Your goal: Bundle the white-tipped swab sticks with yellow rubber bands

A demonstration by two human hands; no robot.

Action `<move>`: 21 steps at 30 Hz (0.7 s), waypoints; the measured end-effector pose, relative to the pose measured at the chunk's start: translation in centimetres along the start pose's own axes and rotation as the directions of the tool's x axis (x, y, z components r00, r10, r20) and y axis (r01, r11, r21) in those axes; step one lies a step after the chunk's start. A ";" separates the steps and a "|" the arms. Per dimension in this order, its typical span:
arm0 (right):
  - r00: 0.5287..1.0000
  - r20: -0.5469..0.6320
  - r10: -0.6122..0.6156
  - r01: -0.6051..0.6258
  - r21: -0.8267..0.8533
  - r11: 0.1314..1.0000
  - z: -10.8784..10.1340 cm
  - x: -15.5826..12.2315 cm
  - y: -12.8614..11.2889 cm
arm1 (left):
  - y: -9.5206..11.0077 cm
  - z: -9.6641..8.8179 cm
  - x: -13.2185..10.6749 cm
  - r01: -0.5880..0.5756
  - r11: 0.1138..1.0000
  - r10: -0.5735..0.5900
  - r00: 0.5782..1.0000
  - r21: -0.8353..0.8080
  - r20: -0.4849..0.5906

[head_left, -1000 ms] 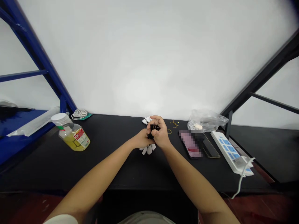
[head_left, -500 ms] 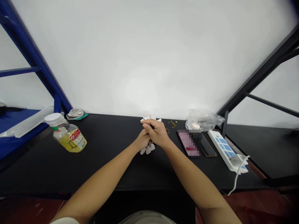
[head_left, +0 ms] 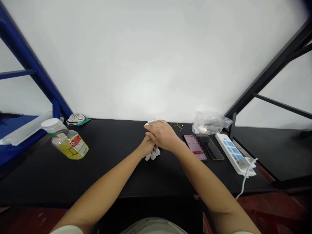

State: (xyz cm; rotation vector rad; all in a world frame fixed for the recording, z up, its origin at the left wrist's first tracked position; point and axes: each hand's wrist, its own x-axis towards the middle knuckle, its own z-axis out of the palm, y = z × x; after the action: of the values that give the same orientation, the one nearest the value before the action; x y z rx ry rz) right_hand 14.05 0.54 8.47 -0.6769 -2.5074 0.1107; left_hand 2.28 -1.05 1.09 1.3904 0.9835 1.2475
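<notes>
Head view: the right hand lies pressed over the left hand, both grips closed. The hands conceal what they hold, except white paper tags projecting past them, mid-worktop. Toward the worktop's left end stands a plastic jar containing yellow liquid. Near the far edge, right, a clear plastic bag contains a white item.

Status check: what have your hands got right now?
Right hand clasped over left hand; white tags poking out below; phone off to the right.
</notes>
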 end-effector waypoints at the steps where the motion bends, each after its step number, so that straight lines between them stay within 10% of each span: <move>1: 1.000 0.010 -0.022 0.021 0.046 0.999 -0.2 0.0 -0.1 | -0.1 0.0 0.0 0.001 1.000 -0.001 1.000 -0.001 -0.010; 6: 0.992 -0.081 0.099 -0.068 0.322 0.944 -0.8 -2.3 1.9 | -1.2 0.1 0.0 0.000 1.000 -0.002 0.997 -0.024 -0.072; 9: 0.867 -0.224 0.445 -0.406 0.198 0.892 -0.4 -4.8 5.3 | -1.6 -0.1 -0.1 0.000 1.000 -0.004 0.991 -0.029 -0.136; 12: 0.730 -0.108 0.674 -0.682 -0.071 0.728 0.5 -7.0 8.4 | -1.6 -0.5 -0.2 -0.034 0.999 0.037 0.983 0.017 -0.182; 21: 0.516 0.122 0.848 -0.760 -0.391 0.519 2.7 -8.3 9.7 | -1.3 -1.5 -0.1 -0.036 0.970 0.082 0.980 0.240 -0.182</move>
State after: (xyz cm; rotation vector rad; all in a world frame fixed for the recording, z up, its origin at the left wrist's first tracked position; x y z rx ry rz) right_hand 23.05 5.10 0.14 -2.1014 -2.2344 0.1939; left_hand 0.78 -0.71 -0.22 1.5111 1.2641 1.3620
